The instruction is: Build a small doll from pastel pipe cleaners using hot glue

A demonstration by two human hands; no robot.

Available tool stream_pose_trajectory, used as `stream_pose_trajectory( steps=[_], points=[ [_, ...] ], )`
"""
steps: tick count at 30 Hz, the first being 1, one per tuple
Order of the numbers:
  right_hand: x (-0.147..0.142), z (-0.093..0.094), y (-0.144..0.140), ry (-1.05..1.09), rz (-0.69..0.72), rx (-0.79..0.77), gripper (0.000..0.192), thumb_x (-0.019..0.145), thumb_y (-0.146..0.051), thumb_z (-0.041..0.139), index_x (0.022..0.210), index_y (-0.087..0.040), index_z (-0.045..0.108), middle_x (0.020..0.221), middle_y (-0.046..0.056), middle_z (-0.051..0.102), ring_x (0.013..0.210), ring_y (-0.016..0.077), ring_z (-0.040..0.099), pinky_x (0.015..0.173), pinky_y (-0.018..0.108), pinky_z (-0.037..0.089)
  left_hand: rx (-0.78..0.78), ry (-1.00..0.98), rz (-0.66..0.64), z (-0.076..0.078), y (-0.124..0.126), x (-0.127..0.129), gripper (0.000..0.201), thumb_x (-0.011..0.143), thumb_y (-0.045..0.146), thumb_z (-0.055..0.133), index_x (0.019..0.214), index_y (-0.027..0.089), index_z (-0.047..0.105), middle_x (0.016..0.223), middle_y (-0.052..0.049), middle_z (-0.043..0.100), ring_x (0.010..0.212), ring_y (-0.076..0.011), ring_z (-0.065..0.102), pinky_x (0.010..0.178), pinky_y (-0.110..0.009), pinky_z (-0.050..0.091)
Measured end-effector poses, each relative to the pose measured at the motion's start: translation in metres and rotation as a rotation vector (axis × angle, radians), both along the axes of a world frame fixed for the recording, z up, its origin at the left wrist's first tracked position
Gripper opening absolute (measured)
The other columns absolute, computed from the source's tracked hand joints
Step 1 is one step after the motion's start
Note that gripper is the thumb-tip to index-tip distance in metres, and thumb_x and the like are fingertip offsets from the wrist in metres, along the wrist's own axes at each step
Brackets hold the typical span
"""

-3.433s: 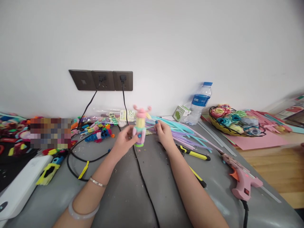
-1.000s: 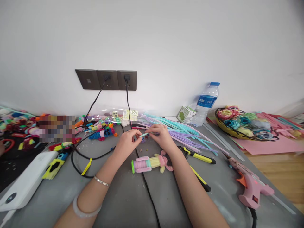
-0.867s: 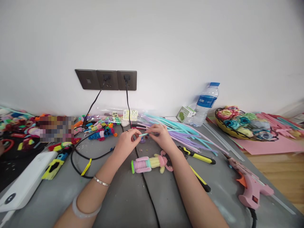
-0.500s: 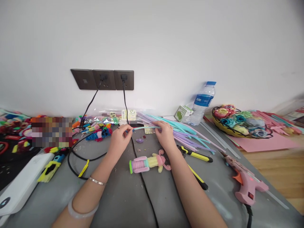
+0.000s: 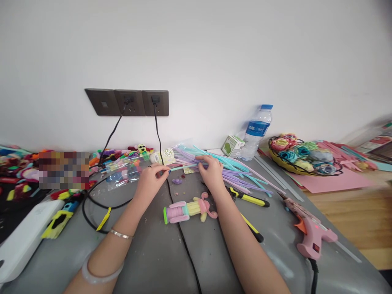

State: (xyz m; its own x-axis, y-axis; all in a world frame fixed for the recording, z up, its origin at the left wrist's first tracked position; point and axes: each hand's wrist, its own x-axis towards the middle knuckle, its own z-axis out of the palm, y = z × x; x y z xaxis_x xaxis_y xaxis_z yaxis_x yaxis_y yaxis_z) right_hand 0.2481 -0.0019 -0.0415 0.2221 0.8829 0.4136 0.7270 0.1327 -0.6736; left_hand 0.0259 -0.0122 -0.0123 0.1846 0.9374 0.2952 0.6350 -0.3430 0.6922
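Note:
A pale turquoise pipe cleaner [image 5: 180, 167] stretches between my two hands. My left hand [image 5: 152, 179] pinches its left end between thumb and forefinger. Farther right, my right hand [image 5: 211, 171] has thumb and fingers closed on the same pipe cleaner, beside a loose bundle of purple, pink and turquoise pipe cleaners [image 5: 235, 165]. Below the hands lies a small fuzzy pipe-cleaner doll [image 5: 188, 209] in pink, yellow and lilac, with a green end. A tool with yellow-and-black handles [image 5: 251, 198] rests by my right forearm, which partly hides it.
A pink glue gun [image 5: 315, 232] lies at right, near a basket of fabric flowers [image 5: 284, 165]. A water bottle [image 5: 255, 132] and small carton [image 5: 232, 145] stand by the wall. Black cable [image 5: 183, 241] crosses the table. Colourful pieces and a white device [image 5: 27, 241] are at left.
The clear plastic bag by the wall has shifted toward my left hand and its label has tilted, leaving a green figure behind it uncovered. The view has turned slightly right; both hands keep their grip.

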Motion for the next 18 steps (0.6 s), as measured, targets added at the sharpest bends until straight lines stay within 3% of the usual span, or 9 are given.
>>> stream_pose_trajectory(
  steps=[7, 11, 14, 18],
  points=[
    [0.0037, 0.0095, -0.0010, 0.046, -0.126, 0.077, 0.023, 0.085, -0.024, 0.049, 0.092, -0.023, 0.072, 0.082, 0.004, 0.067, 0.084, 0.0247, 0.060, 0.088, 0.042, 0.037, 0.002, 0.130, 0.011, -0.0008, -0.0018, -0.0008, 0.021, 0.084, 0.027, 0.057, 0.085, 0.023, 0.077, 0.093, -0.004, 0.075, 0.068, -0.0189, 0.064, 0.064, -0.030, 0.046],
    [0.0032, 0.0094, -0.0002, 0.118, 0.021, 0.009, 0.025, 0.090, -0.034, 0.048, 0.076, -0.022, 0.065, 0.058, -0.001, 0.060, 0.061, 0.0183, 0.056, 0.077, 0.034, 0.042, -0.048, 0.156, 0.050, -0.0025, -0.0014, -0.0019, 0.020, 0.085, 0.028, 0.055, 0.084, 0.024, 0.075, 0.086, -0.003, 0.079, 0.074, -0.0231, 0.069, 0.066, -0.032, 0.048],
    [-0.0012, 0.0065, -0.0002, 0.159, 0.151, -0.072, 0.022, 0.091, -0.028, 0.045, 0.083, -0.023, 0.065, 0.062, -0.001, 0.068, 0.062, 0.0192, 0.061, 0.075, 0.033, 0.045, -0.127, 0.112, 0.054, -0.0021, -0.0002, -0.0017, 0.026, 0.088, 0.027, 0.051, 0.102, 0.022, 0.073, 0.083, -0.004, 0.080, 0.074, -0.0238, 0.072, 0.067, -0.032, 0.050],
    [-0.0035, 0.0043, 0.0004, 0.188, 0.150, -0.058, 0.026, 0.087, -0.018, 0.043, 0.103, -0.022, 0.063, 0.083, 0.004, 0.078, 0.074, 0.0223, 0.069, 0.081, 0.036, 0.047, -0.101, 0.042, 0.017, -0.0012, -0.0002, 0.0000, 0.047, 0.090, 0.023, 0.050, 0.136, 0.019, 0.053, 0.106, -0.008, 0.079, 0.089, -0.0237, 0.073, 0.077, -0.035, 0.053]
  ],
)
